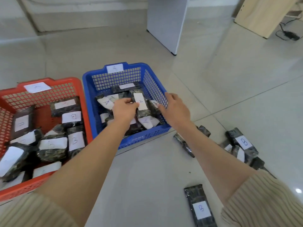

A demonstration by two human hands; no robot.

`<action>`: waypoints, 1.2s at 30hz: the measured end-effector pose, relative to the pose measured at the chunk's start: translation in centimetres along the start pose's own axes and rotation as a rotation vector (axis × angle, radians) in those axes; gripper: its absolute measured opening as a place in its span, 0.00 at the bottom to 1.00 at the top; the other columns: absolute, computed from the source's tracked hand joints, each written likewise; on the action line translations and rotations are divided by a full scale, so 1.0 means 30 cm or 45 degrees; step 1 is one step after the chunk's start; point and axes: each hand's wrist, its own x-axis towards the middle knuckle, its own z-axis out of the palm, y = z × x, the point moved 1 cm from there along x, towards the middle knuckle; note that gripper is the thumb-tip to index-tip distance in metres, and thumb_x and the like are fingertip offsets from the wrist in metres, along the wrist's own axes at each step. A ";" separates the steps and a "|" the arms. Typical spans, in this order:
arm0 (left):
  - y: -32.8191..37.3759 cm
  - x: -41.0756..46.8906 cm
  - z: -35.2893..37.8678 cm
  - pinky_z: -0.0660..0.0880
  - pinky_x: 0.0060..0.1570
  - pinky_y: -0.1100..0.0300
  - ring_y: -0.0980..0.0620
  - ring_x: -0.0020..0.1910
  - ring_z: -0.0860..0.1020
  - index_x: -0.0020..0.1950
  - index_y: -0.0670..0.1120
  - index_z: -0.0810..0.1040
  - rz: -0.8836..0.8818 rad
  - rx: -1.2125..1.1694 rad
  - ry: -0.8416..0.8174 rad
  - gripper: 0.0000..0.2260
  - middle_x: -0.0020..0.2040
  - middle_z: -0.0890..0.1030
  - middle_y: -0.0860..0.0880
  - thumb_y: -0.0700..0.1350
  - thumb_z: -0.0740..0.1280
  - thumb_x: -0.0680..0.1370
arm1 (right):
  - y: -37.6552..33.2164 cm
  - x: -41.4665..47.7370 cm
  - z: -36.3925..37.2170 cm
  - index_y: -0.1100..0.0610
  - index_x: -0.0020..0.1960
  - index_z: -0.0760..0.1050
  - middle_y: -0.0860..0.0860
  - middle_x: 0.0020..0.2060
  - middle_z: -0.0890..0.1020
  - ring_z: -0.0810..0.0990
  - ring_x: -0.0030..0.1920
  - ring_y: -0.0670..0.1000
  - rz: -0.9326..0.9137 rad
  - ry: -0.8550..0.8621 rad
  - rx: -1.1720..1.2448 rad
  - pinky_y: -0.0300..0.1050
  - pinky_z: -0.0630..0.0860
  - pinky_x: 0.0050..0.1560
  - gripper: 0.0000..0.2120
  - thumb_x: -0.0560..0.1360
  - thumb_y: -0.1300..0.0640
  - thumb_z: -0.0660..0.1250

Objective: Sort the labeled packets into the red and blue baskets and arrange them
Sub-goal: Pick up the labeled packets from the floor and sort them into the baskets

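The blue basket (129, 140), tagged A, holds several dark packets with white A labels. My left hand (125, 109) reaches into it and pinches an A packet (140, 102) standing on top of the pile. My right hand (173, 108) rests on the basket's right rim, fingers relaxed against the mesh and touching a packet at that side. The red basket (44, 181), tagged B, sits to the left, filled with several B packets (75, 140). On the floor lie loose packets: one B packet (200, 208) near me and a small pile (241, 145) at the right.
The baskets stand side by side on a pale tiled floor. A white cabinet panel (165, 25) rises behind the blue basket, a wooden board (260, 15) leans at the far right with a black cable (288, 34) beside it. Another packet (183, 143) lies under my right forearm.
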 end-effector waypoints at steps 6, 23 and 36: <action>-0.010 0.047 0.060 0.77 0.55 0.50 0.42 0.52 0.80 0.55 0.36 0.79 0.010 0.259 0.059 0.16 0.53 0.81 0.39 0.41 0.74 0.71 | 0.024 -0.022 0.042 0.59 0.73 0.59 0.53 0.73 0.63 0.67 0.68 0.54 -0.052 0.029 0.077 0.50 0.70 0.62 0.23 0.82 0.50 0.53; -0.021 -0.723 -0.232 0.69 0.61 0.53 0.48 0.63 0.73 0.61 0.48 0.77 0.443 1.272 -0.426 0.16 0.62 0.77 0.49 0.53 0.66 0.76 | -0.035 -0.665 -0.205 0.59 0.71 0.61 0.56 0.68 0.66 0.65 0.68 0.57 -0.195 -0.458 -0.105 0.53 0.66 0.64 0.24 0.79 0.50 0.58; -0.425 -1.170 -0.359 0.71 0.47 0.61 0.53 0.51 0.74 0.55 0.51 0.76 0.108 1.282 -0.962 0.18 0.53 0.77 0.54 0.57 0.73 0.69 | -0.010 -1.196 -0.042 0.57 0.64 0.63 0.55 0.56 0.76 0.75 0.49 0.55 -0.010 -1.006 0.062 0.45 0.70 0.39 0.37 0.66 0.38 0.73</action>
